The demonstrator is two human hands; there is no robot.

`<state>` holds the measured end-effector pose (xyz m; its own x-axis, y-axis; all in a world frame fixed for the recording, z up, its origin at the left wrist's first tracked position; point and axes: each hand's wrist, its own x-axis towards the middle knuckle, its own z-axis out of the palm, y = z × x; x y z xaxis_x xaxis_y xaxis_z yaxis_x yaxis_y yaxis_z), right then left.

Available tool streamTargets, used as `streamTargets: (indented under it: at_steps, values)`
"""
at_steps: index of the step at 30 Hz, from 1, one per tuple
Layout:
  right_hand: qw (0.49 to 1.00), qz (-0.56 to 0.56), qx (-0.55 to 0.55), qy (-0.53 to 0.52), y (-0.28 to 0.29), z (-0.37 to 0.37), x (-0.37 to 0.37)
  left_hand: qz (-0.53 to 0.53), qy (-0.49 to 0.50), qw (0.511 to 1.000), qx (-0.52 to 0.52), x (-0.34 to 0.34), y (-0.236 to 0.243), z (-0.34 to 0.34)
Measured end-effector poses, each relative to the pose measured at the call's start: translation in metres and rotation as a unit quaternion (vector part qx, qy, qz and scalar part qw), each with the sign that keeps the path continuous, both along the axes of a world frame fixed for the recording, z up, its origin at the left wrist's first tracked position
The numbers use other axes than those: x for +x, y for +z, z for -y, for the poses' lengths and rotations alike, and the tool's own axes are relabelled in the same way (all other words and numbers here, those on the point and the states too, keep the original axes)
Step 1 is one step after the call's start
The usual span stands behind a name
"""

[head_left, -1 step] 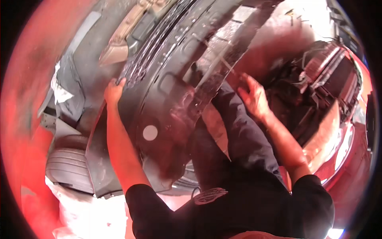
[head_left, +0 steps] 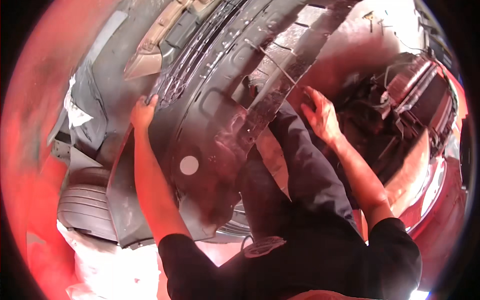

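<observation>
Gripping panel [head_left: 207,132], left hand [head_left: 143,113] curled

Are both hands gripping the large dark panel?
No, only the left hand grips the edge of the dark panel; the right hand is open, with nothing visible in it.

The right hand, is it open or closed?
Open: the right hand has its fingers apart, with nothing seen between them.
</observation>
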<state>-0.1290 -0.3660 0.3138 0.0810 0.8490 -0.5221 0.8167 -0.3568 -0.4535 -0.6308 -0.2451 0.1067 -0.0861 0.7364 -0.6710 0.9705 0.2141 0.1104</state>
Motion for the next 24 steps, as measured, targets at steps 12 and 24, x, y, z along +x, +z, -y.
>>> streamTargets:
  at_steps: [12, 24]
  values:
    - [0.99, 0.003, 0.016, 0.143, -0.113, -0.121, 0.013, -0.048, 0.093, 0.994, 0.012, 0.01, 0.008, 0.023]
    - [0.988, -0.054, 0.01, 0.147, -0.127, -0.159, 0.027, -0.057, 0.115, 0.992, -0.003, 0.007, 0.0, 0.021]
